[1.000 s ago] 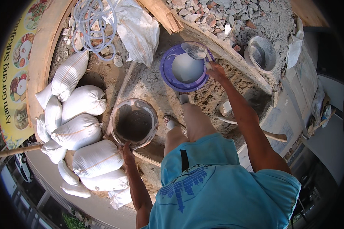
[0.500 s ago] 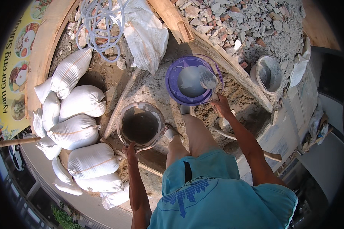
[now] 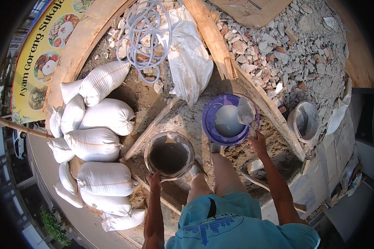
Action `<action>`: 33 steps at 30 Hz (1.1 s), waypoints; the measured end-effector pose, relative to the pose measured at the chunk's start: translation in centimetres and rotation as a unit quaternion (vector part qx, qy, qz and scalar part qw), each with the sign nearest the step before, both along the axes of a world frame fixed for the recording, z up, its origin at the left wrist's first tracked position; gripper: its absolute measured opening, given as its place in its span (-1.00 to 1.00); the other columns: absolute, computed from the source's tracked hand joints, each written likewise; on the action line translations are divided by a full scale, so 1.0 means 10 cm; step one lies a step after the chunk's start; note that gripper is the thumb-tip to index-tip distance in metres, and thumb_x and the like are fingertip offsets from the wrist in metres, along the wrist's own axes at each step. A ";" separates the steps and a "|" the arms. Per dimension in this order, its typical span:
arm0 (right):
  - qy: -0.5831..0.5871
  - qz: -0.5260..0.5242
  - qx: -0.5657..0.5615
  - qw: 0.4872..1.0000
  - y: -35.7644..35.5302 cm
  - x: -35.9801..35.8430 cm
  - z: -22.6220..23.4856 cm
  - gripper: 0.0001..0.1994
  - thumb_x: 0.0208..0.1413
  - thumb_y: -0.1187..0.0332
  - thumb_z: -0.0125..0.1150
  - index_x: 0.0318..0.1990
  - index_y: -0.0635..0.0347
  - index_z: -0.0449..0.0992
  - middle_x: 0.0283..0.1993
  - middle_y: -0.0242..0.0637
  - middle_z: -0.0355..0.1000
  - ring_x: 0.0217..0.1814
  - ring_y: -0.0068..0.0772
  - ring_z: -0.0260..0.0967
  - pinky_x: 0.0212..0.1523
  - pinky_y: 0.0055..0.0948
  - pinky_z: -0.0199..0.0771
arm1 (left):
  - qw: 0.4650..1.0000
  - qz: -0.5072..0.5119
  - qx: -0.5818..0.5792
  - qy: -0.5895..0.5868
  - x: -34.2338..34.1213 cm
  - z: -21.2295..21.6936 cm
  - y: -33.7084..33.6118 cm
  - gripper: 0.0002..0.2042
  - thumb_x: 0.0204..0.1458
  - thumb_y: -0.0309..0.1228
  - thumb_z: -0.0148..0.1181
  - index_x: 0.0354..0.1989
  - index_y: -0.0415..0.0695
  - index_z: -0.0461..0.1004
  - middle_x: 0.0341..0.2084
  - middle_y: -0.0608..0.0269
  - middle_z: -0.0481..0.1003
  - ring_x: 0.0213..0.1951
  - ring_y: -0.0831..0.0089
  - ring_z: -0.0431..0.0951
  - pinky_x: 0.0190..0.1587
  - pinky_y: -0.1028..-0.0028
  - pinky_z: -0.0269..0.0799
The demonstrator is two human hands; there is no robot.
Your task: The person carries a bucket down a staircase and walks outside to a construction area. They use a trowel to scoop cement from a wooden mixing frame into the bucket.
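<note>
Head view: on my feed the right hand point(image 3: 258, 144) has its fingers wrapped round the handle of a trowel point(image 3: 245, 111). The left hand point(image 3: 154, 179) curls its fingers onto the near rim of a mortar tub point(image 3: 190, 155); how firmly, I cannot tell. The trowel blade overlaps the right side of a purple bucket point(image 3: 209, 120) holding pale grey liquid point(image 3: 227, 121), far and right of the tub. I cannot judge whether blade and rim touch.

My worry is the bail handle point(image 3: 258, 117) just beside the blade: a careless lift could snag it and tip the bucket. A rolled wrist would shed whatever wets the steel. With only 1 hand on the tub, an uneven pull could slop its dark contents point(image 3: 167, 153). The 2 feet stand close to both vessels, and a rough timber beam point(image 3: 274, 120) hems in the right side.
</note>
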State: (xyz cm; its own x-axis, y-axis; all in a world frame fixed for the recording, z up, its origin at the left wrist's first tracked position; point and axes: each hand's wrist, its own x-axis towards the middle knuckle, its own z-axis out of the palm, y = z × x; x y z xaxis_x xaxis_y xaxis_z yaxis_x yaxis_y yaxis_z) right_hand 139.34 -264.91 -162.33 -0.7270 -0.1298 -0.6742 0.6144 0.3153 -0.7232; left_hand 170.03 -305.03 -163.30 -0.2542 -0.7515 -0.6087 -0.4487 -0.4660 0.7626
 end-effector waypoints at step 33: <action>0.266 -0.059 0.294 0.916 0.10 -0.71 -1.71 -0.52 -0.25 0.27 0.30 -0.09 0.23 0.42 -0.27 -0.13 0.45 -0.28 -0.22 0.40 -0.27 -0.33 0.38 | 0.997 -0.044 0.036 -0.044 0.30 -0.39 -0.01 -0.72 -0.27 -0.41 0.30 -0.41 -0.22 0.35 -0.57 0.35 0.28 -0.52 0.47 0.37 -0.44 0.45 0.36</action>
